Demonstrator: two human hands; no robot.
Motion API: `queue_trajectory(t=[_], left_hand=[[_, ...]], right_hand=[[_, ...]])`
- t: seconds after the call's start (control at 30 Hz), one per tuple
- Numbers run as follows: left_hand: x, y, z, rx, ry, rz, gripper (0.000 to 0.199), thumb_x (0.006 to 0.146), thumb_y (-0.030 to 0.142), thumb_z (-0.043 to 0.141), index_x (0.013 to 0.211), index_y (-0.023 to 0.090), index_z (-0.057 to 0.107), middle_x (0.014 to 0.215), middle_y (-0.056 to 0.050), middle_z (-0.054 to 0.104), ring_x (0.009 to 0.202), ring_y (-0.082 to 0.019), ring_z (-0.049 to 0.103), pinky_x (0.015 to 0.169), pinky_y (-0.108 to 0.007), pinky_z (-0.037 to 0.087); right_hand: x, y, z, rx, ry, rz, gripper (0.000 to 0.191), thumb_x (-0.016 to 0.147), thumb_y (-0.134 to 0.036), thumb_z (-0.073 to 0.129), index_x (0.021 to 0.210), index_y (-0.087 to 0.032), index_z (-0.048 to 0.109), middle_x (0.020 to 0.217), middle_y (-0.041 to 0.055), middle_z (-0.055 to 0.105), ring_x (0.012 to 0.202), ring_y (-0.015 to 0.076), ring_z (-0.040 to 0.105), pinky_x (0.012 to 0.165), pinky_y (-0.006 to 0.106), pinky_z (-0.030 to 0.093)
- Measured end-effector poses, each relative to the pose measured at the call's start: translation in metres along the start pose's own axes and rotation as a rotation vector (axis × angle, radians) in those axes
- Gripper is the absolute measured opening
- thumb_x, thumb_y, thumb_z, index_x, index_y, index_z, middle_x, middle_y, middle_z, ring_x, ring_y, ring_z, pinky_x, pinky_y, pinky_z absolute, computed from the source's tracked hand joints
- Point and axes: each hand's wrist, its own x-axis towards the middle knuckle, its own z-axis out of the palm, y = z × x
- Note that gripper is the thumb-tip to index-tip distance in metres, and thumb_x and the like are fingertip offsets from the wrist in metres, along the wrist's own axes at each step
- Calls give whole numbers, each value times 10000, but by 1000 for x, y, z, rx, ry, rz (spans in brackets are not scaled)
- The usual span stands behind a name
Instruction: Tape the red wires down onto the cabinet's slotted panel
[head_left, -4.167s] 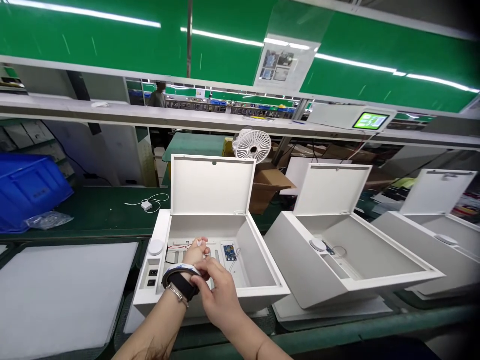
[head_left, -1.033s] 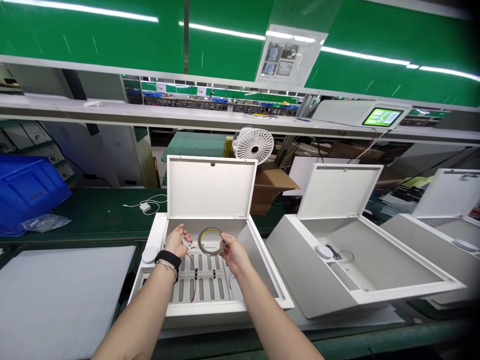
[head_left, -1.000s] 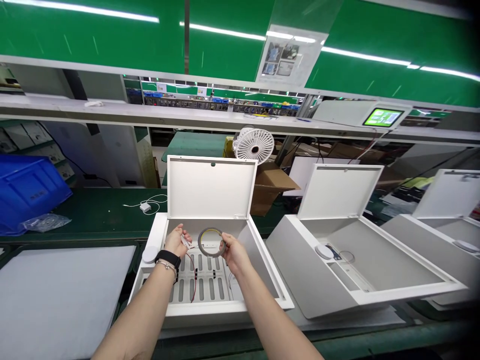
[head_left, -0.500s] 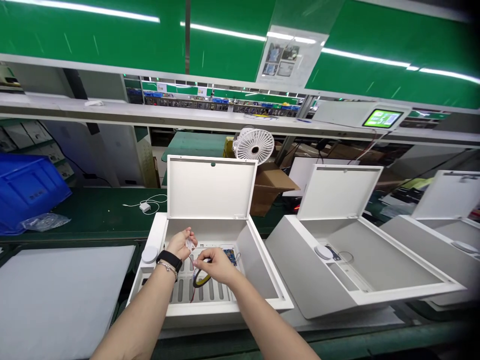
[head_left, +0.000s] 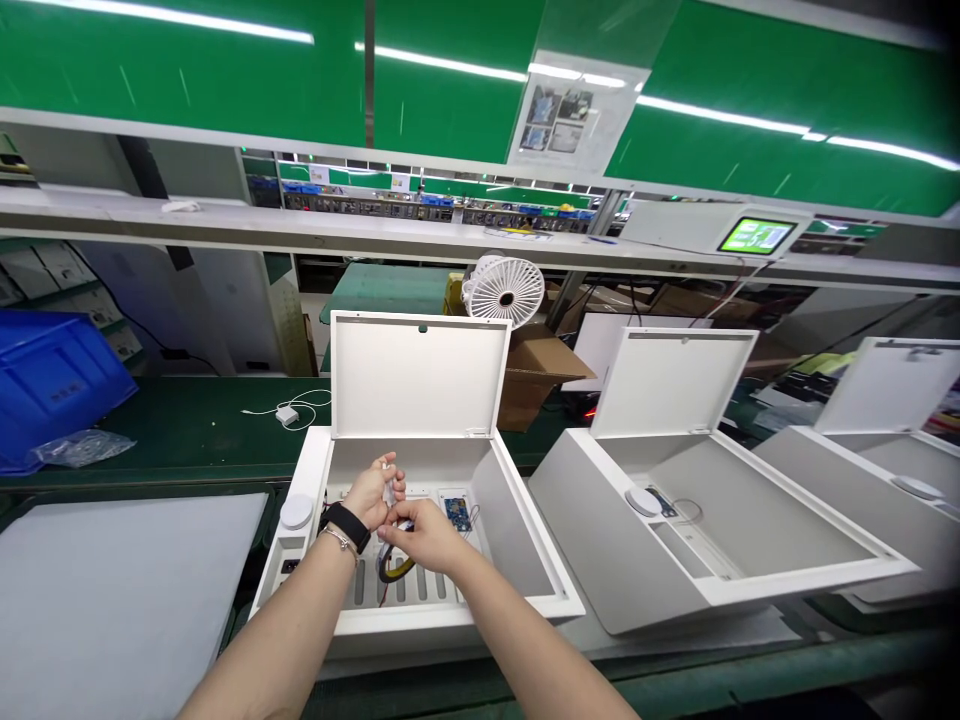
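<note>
The left hand (head_left: 377, 493) pinches a white piece (head_left: 388, 489); at its four o'clock, the right hand (head_left: 429, 533) clamps a dark ring (head_left: 396, 573) over the box (head_left: 409, 621), probably handling tape; next calls for steady fingers.

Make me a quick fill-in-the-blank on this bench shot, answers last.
1. The dark, yellow-lined ring is in the person's ____ hand.
2. White rectangular boxes with raised lids number ____.
3. A round-grilled white ____ shows behind the leftmost lid.
4. The large plastic bin at the picture's far left is ____.

Missing words: right; three; fan; blue.
</note>
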Motion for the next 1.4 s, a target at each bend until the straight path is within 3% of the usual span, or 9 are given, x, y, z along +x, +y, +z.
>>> queue_trajectory(t=[0.3,0.63,0.9,1.2,1.4], left_hand=[[0,2,0,1,-4,-12,162,859,238,511,978,129,522,743,13,498,542,-60,445,460,-189,402],[1,3,-2,-33,35,32,179,866,259,501,987,130,521,746,11,497,545,-61,444,465,-193,403],[-1,0,0,-17,-5,45,169,863,232,502,998,132,522,754,9,507,572,-75,473,510,-222,443],[5,0,-4,-56,-9,2,168,863,249,506,975,126,532,758,5,517,584,-78,486,519,-226,453],[12,5,-13,-96,33,-41,176,868,271,500,956,122,531,741,9,506,538,-57,446,445,-180,390]], right_hand=[[1,3,-1,-16,23,-27,248,757,-426,578,805,-198,663,750,6,632,690,142,528,620,228,357],[3,6,0,-83,62,-64,299,848,-397,436,685,-187,573,628,-13,542,602,116,458,573,215,314],[5,9,1,-175,149,2,265,823,-375,467,682,-190,595,602,-8,551,555,106,440,553,216,286],[7,9,-2,-245,274,89,382,816,-479,464,604,-181,578,546,-22,523,518,91,403,519,215,260],[5,8,-1,-199,200,52,399,783,-545,499,646,-186,607,578,-23,572,532,89,432,539,208,293]])
